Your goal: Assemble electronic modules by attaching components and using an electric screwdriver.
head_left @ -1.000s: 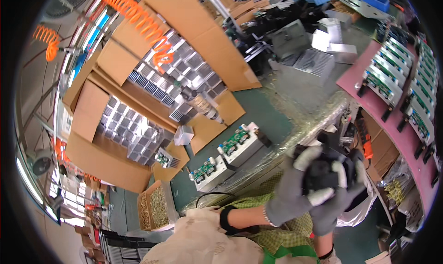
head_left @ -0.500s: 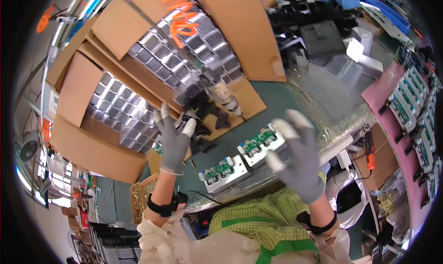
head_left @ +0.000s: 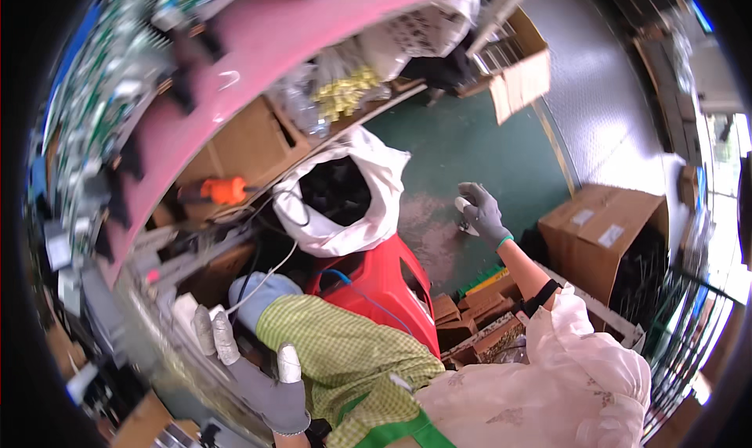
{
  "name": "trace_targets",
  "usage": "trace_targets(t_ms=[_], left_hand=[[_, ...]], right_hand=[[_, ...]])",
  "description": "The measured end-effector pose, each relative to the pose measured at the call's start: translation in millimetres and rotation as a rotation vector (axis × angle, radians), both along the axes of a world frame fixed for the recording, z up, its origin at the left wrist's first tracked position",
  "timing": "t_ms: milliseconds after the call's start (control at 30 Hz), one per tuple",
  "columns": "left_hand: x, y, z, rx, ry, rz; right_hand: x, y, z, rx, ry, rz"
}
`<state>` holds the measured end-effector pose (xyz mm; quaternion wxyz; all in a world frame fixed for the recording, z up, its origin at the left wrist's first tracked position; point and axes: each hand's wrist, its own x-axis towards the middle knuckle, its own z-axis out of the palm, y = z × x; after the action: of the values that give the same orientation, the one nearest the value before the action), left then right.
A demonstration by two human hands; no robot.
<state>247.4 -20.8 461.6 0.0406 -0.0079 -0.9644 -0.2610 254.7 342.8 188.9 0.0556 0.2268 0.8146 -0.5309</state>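
My right hand (head_left: 479, 211), in a grey glove, reaches down to the green floor (head_left: 470, 135). Its fingers curl over a small white object (head_left: 464, 207) lying there. My left hand (head_left: 252, 373), also in a grey glove with pale fingertips, rests flat against the metal edge of the workbench (head_left: 168, 370) at lower left. Its fingers are spread and hold nothing. A green checked apron (head_left: 345, 354) and a pale sleeve (head_left: 580, 354) fill the lower middle.
A white bag with dark contents (head_left: 368, 213) sits on a red bin (head_left: 384, 280) beside my right arm. Cardboard boxes stand at right (head_left: 599, 233) and at the top (head_left: 518, 76). A pink shelf (head_left: 313, 64) arches overhead. An orange tool (head_left: 223, 189) lies under it.
The view swung from the bench with cardboard trays to the floor on the right. My right hand went down to the floor. My left hand dropped to the bench edge.
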Motion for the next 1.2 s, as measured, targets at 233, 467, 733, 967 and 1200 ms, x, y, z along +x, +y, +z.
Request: trace_targets(t_ms=[233, 467, 733, 967, 1200], left_hand=[[-55.2, 37.7, -36.7, -0.355, -0.126, -0.230], [-93.1, 4.2, -48.9, -0.398, 0.044, -0.142], [-126.2, -14.0, -31.2, -0.891, 0.005, -0.106], [-143.1, 4.4, -4.3, -0.983, 0.035, -0.305], [-91.7, 44.2, -2.0, -0.762, -0.010, -0.149]], right_hand=[[130.6, 85.0, -162.8, 0.401, -0.840, -0.272], [170.9, 103.0, -306.4, 0.236, -0.984, -0.509], [161.2, 124.6, -388.3, 0.325, -0.980, -0.403], [156.1, 115.3, -463.4, -0.020, -0.930, -0.331], [180.3, 4.4, -398.8, -1.395, -0.447, -0.680]])
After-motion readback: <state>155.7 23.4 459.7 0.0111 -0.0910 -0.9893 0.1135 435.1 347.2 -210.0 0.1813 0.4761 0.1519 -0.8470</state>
